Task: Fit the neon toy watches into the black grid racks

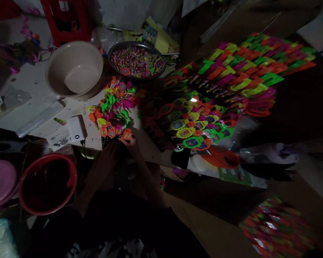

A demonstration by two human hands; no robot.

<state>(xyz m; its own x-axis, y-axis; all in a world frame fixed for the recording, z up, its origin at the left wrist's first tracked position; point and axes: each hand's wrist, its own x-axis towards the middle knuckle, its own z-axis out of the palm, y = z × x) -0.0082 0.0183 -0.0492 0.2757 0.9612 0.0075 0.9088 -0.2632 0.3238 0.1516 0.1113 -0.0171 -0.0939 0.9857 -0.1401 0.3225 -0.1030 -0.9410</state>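
My right hand (132,144) pinches an orange toy watch (127,134) between thumb and fingers at the front of the white table. Beside it, my left hand (109,153) rests low over a black dotted strip (107,141); its fingers are too dark to make out. Just beyond the strip, several orange toy watches (111,132) lie face up. A loose pile of toy watches (118,102) in green, pink, orange and yellow spreads behind them. To the right stands a large rack-like stack of bright toy watches (193,123), its watch faces turned up.
Behind the pile are a beige basin (75,70) and a dark bowl of small wrapped pieces (137,61). A white power bank (75,129) with a cable sits left of my hands. Below left is a red tub (48,184); a dark phone (181,158) lies at the right edge.
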